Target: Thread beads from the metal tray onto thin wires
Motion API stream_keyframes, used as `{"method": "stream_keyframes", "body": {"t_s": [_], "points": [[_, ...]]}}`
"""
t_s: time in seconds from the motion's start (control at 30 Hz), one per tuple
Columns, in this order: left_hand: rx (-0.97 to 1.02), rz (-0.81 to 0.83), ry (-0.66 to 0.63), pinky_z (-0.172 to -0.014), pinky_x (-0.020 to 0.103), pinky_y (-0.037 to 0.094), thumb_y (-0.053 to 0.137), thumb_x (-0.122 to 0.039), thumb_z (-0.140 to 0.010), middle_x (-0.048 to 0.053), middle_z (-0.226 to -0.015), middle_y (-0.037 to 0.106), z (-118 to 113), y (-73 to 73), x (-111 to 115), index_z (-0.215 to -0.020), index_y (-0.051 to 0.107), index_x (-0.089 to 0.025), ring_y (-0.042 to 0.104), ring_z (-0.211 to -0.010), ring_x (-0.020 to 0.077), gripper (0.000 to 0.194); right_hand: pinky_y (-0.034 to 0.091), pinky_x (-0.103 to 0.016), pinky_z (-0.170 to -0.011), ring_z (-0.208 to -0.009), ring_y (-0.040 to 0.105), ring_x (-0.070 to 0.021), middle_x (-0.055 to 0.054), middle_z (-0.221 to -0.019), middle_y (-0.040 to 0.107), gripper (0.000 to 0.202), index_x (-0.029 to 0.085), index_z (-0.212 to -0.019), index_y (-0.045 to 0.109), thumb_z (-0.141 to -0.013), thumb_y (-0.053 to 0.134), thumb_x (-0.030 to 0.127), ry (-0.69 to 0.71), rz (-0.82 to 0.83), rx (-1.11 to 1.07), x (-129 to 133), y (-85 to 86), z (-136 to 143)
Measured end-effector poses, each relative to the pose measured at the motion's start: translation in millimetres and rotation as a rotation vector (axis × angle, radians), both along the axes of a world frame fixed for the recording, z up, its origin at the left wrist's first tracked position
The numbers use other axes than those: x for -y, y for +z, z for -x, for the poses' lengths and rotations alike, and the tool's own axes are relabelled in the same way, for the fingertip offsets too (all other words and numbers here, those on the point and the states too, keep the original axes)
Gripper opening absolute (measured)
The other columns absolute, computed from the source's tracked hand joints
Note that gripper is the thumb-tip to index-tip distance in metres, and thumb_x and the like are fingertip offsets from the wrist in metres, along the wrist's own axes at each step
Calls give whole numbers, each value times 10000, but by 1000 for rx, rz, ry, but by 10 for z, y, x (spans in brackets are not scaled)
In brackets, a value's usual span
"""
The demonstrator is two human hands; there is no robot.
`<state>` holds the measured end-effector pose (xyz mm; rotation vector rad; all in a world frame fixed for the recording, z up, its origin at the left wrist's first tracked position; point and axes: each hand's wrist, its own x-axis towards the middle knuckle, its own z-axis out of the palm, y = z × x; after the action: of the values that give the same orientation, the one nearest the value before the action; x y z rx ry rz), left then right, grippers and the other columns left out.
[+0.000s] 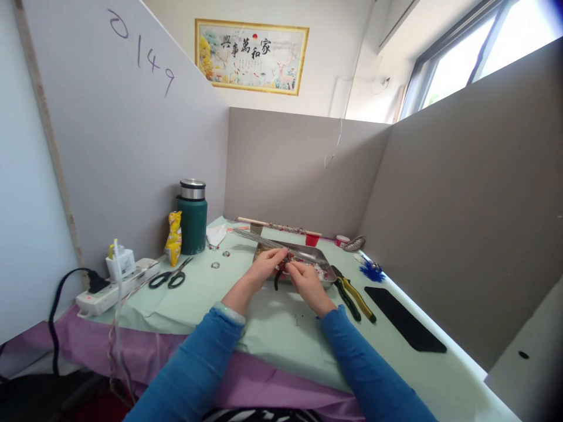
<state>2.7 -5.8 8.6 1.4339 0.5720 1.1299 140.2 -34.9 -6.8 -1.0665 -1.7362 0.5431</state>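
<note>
Both my hands meet over the near edge of a metal tray (328, 258) of small red and clear beads. The fingers of my left hand (265, 266) are pinched together at the tray's middle. My right hand (307, 282) is closed just beside it, its fingertips almost touching the left's. Between them shows a dark tool with a curved black handle (277, 282); its other end is hidden, and which hand grips it is unclear. Whatever small piece is in the fingertips is too small to make out. A bundle of thin wires (253, 235) lies across the tray, just beyond my left hand.
Right of the tray are yellow-green pliers (352, 294), a black flat pad (404, 319) and a blue tinsel piece (372, 269). Scissors (171, 278), small beaded rings (215, 265), a green flask (192, 225) and a power strip (99, 299) lie left. A beaded rod (285, 227) lies behind.
</note>
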Motion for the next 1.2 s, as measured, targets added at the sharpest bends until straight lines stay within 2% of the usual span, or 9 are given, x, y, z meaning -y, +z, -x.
{"method": "stream_keyframes", "body": {"t_s": [0.17,0.33,0.43,0.63,0.8,0.87,0.97,1.1,1.2], "points": [[98,-74,2,-721,255,447,654,-430,-694,65,-848,649,12,10,-10,-878,660,-123,579,-777,150,358,262,-233,-502,-527,351,-112,28,-524,379,362,176,-565,421,-852,411,397,-64,-163,51,25,-3,18],[172,-73,16,-722,276,454,688,-327,-674,73,-854,666,10,38,18,-1002,639,-135,596,-787,163,384,256,-232,-506,-530,346,-115,28,-540,381,323,173,-604,468,-844,449,388,-89,-211,70,58,-14,33],[178,-117,68,-729,278,457,696,-282,-660,72,-842,674,-1,47,31,-980,653,-132,602,-800,173,356,247,-236,-498,-519,341,-114,29,-528,382,325,173,-595,478,-836,465,390,-113,-238,72,69,-12,34],[194,-130,141,-699,269,464,663,-306,-689,58,-778,676,8,49,26,-920,667,-137,609,-775,175,286,249,-239,-490,-519,354,-116,23,-529,413,340,167,-600,526,-834,469,407,-16,-155,105,100,8,35],[89,-120,156,-677,261,467,694,-304,-648,66,-839,676,-5,21,-12,-903,668,-134,595,-767,170,308,238,-247,-494,-490,357,-117,25,-498,424,314,177,-559,493,-824,471,344,-152,-205,177,52,-59,21],[34,-111,193,-641,252,464,702,-305,-633,62,-829,673,-13,-1,-40,-880,671,-136,586,-740,163,300,247,-247,-500,-500,379,-123,22,-503,448,292,178,-555,502,-807,481,325,-169,-181,199,21,-73,10],[-34,-101,224,-594,236,450,695,-312,-635,59,-799,670,-14,-29,-72,-847,676,-136,577,-708,154,276,266,-237,-500,-519,401,-125,22,-526,471,256,173,-585,534,-789,493,322,-95,-62,161,6,-55,-5],[-41,-91,177,-562,235,450,685,-307,-645,57,-814,662,-9,-35,-69,-879,664,-140,571,-675,145,288,273,-222,-448,-462,383,-107,34,-531,483,187,168,-751,602,-774,529,339,30,155,28,51,-18,9],[-27,-81,170,-550,232,447,683,-315,-650,51,-778,652,-7,-25,-51,-877,657,-139,563,-650,138,289,274,-221,-414,-437,404,-108,20,-516,502,256,168,-704,583,-788,522,402,60,221,-34,83,-28,41]]}}
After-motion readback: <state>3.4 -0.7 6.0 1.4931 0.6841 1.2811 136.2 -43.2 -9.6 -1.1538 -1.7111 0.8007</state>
